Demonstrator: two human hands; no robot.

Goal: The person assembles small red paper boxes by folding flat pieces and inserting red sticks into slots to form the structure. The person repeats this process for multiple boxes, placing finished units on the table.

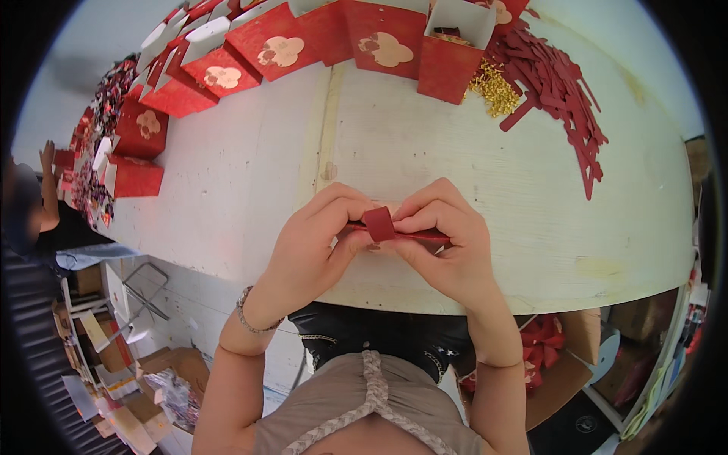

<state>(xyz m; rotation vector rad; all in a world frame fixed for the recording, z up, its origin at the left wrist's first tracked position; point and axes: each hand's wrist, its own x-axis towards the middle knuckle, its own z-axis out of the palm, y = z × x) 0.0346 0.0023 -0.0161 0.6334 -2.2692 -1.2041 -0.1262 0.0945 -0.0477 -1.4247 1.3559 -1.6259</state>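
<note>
Dark red strip [379,224] is held up over the near part of the pale table [576,220], in front of the person's body and between both hands. Its middle forms a broad band standing up in the gap between the fingers, and narrower parts run out to either side. The left hand [307,246] pinches the left side between thumb and bent fingers; the right hand [455,254] pinches the right side likewise, a length of the red material showing along its thumb. The fingertips of both hands come close to the band; whether they touch each other cannot be told. A bracelet [246,309] circles the left wrist.

Toward the far right of the table lies a loose pile of flat dark red strips [557,98]. Just beside it sits a heap of small gold pieces [497,89], near the foot of an open-topped red box [449,72]. More red boxes [387,39] with pale emblems curve along the far edge to the left, beside a mass of small shiny dark and red pieces [95,189]. Another person [47,216] is at the far left. Below the table's right side, a cardboard carton [557,394] holds red items.
</note>
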